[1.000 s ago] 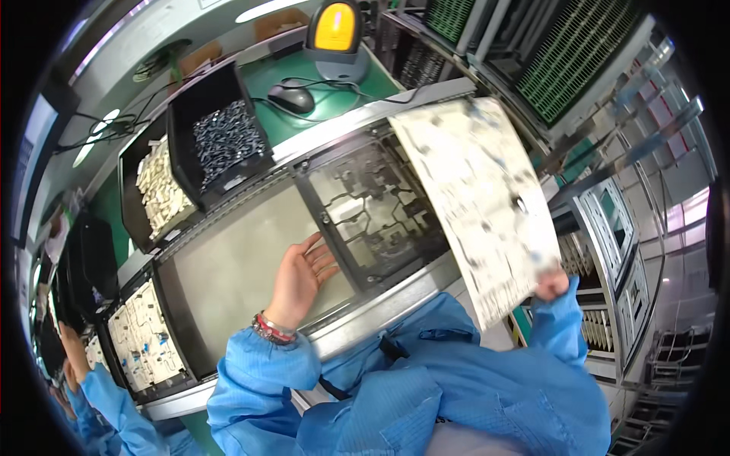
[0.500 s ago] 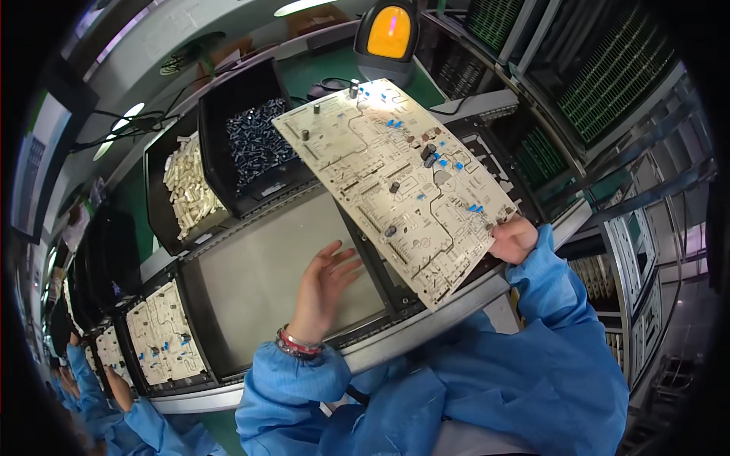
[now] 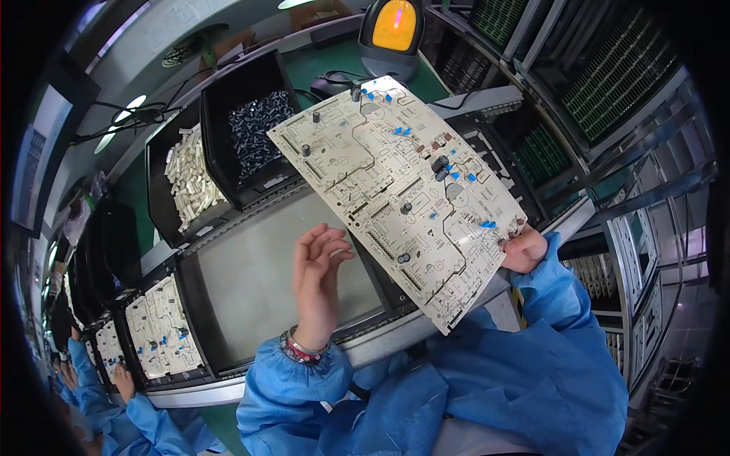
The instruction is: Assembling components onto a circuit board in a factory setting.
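A large cream circuit board [image 3: 395, 190] with black capacitors and small blue parts is held up at a tilt over the bench's right side. My right hand [image 3: 525, 249] grips it by its right edge, thumb on top and the other fingers mostly hidden. To the left of the board, my left hand [image 3: 318, 277] hovers over a bare grey panel [image 3: 258, 266] in the line. Its fingers are loosely curled and apart, holding nothing. A beaded bracelet [image 3: 303, 348] circles that wrist.
Behind the panel stand a black bin of dark blue-black parts [image 3: 262, 129] and a bin of white parts [image 3: 190, 182]. A scanner with an orange window [image 3: 393, 29] stands at the back. More boards [image 3: 163, 327] lie leftward, beside co-workers' hands [image 3: 124, 381]. Racks of green boards [image 3: 620, 76] are at right.
The board has swung slightly, its near corner shifting right and closer to me, and glare has left its top. My left hand has lifted a little and moved left.
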A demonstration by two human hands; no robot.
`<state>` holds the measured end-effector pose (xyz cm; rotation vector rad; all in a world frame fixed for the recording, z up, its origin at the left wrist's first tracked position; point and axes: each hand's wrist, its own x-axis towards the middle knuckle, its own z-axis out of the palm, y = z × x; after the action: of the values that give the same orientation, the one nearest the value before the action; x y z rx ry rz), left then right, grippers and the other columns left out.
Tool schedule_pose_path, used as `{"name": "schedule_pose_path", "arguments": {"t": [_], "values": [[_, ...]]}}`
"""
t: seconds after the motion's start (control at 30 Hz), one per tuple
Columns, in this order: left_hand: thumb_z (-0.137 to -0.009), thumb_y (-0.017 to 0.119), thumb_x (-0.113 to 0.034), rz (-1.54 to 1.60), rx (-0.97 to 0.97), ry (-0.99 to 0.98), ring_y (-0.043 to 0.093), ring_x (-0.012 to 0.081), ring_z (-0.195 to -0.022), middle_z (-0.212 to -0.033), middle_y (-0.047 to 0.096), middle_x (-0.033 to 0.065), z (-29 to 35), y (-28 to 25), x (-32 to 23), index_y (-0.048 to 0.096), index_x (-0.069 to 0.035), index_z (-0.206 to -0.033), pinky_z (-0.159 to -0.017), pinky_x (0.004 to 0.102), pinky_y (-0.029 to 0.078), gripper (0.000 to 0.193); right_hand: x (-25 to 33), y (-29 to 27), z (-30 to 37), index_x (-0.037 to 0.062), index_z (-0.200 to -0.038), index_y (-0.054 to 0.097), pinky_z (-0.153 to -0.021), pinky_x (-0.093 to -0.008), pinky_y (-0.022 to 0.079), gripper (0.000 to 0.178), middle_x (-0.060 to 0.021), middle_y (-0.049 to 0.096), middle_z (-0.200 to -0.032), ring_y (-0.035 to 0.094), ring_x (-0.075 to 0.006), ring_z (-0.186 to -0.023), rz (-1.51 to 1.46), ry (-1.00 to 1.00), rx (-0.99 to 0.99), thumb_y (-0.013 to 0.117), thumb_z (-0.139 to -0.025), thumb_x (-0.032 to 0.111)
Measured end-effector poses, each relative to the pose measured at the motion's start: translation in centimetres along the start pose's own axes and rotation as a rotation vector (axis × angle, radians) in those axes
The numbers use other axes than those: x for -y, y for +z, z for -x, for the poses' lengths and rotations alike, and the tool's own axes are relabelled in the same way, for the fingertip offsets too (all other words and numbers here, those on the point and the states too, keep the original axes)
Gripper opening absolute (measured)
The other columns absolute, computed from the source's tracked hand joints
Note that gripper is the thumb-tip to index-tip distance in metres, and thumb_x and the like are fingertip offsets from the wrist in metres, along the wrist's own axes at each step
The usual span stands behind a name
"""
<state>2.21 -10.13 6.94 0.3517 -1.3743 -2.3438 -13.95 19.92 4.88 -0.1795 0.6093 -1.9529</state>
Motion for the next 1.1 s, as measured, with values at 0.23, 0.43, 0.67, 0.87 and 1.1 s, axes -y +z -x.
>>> {"name": "schedule_pose_path", "arguments": {"t": [0.23,0.43,0.67,0.87,1.1], "values": [[-0.082,0.063,-0.029,0.059,0.325,-0.028,0.038,0.0286,-0.126,-0.137,0.037,0.0149,2.9,2.5,-1.2,0.004,-0.009,-0.142,-0.104,0.0381,0.030,0.086,-1.9,1.3,0.1,-0.0010,-0.136,0.032,-0.096,-0.0452,0.042,0.069,-0.0182,0.045,-0.133,0.047,-0.0330,-0.119,0.333,-0.093,-0.143,0.058,-0.073,-0.010],[-0.073,0.053,0.007,0.362,0.331,-0.154,0.041,0.0263,-0.123,-0.133,0.040,0.0155,0.7,1.1,-4.8,0.014,-0.011,-0.139,-0.102,0.0378,0.034,0.079,0.0,4.6,2.1,-0.0048,-0.134,0.035,-0.098,-0.0365,0.038,0.075,-0.0160,0.044,-0.134,0.046,-0.0255,-0.120,0.818,0.231,0.052,0.075,-0.072,0.006],[-0.069,0.041,-0.007,0.643,0.208,-0.066,0.048,0.0291,-0.116,-0.127,0.048,0.0157,-1.8,-3.1,-5.0,0.037,0.000,-0.131,-0.100,0.0375,0.038,0.063,3.5,6.7,1.2,-0.0012,-0.136,0.029,-0.079,-0.0335,0.054,0.055,-0.0176,0.057,-0.111,0.062,-0.0240,-0.096,0.792,-0.093,-0.140,0.037,-0.097,0.037],[-0.069,0.042,-0.012,0.586,0.271,-0.170,0.052,0.0296,-0.113,-0.128,0.049,0.0211,-2.0,-7.3,-8.1,0.038,0.007,-0.130,-0.098,0.0368,0.041,0.064,4.7,5.3,-0.1,-0.0011,-0.138,0.024,-0.084,-0.0326,0.052,0.060,-0.0189,0.052,-0.120,0.059,-0.0246,-0.103,0.759,-0.118,-0.077,0.036,-0.096,0.041],[-0.065,0.050,-0.015,0.256,0.472,-0.324,0.055,0.0322,-0.111,-0.124,0.050,0.0284,-2.4,-6.9,-5.3,0.044,0.013,-0.124,-0.098,0.0367,0.042,0.066,3.3,8.8,0.1,-0.0009,-0.143,0.008,-0.092,-0.0384,0.048,0.090,-0.0228,0.039,-0.135,0.049,-0.0326,-0.118,0.500,0.048,0.139,0.051,-0.086,0.054]]}}
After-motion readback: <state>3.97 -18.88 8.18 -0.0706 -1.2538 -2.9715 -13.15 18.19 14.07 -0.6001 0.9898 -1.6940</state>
